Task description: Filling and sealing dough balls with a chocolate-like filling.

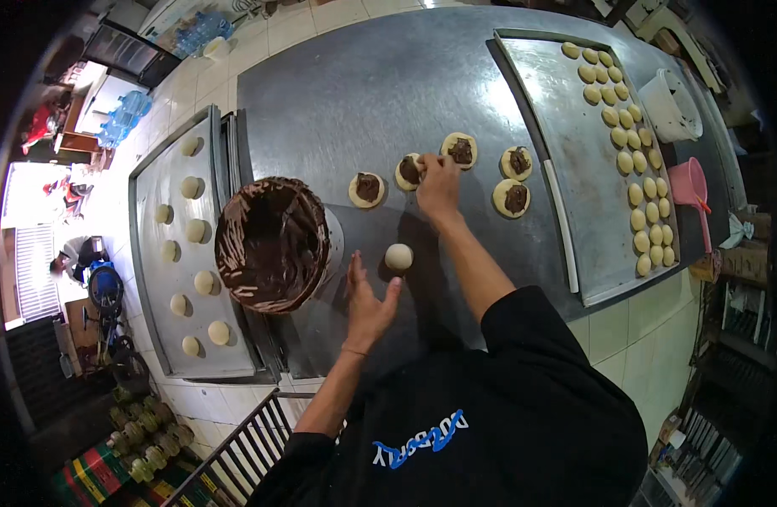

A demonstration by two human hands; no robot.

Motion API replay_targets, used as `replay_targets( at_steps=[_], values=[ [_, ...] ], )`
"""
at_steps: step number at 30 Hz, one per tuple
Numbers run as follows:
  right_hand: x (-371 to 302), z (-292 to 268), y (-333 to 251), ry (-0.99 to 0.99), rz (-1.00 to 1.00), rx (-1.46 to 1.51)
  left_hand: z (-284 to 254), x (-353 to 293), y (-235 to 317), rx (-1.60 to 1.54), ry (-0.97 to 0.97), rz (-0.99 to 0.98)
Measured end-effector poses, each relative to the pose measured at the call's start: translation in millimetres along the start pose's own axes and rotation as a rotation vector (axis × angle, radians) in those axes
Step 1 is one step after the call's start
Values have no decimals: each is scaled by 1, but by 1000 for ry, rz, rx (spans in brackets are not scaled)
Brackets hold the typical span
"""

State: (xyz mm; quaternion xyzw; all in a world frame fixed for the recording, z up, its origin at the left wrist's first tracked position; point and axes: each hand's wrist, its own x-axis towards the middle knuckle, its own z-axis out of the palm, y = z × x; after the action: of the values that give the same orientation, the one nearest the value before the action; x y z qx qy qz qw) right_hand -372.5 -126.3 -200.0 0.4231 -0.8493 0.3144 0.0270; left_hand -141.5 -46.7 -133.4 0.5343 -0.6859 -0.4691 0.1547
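Head view: right hand (437, 182) pinched shut on filled disc (408, 171), mid-desk (363, 84). Left hand (367, 308) open, empty, fingertips beside dough ball (398, 256). Best to fold edges over chocolate evenly, seal tight, keep filling off seam. Bowl (270, 245) just left.

On the steel counter (363, 84), the right hand (437, 182) touches a chocolate-topped dough disc (409, 172), one of a row. The left hand (367, 308), fingers spread, lies just beside a plain dough ball (398, 256). A chocolate tub (270, 243) stands to its left.
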Motion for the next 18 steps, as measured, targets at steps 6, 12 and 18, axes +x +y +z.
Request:
replay_targets(
  at_steps=[6,12,18],
  values=[
    [-26,-127,-46,-621,-83,925,-54,-7,30,-739,-36,-33],
    [-104,-204,-73,-1047,312,1487,-77,-61,52,-1368,-720,-249],
    [-212,-185,-99,-866,664,1441,-65,-91,28,-1327,-135,-124]
  ],
)
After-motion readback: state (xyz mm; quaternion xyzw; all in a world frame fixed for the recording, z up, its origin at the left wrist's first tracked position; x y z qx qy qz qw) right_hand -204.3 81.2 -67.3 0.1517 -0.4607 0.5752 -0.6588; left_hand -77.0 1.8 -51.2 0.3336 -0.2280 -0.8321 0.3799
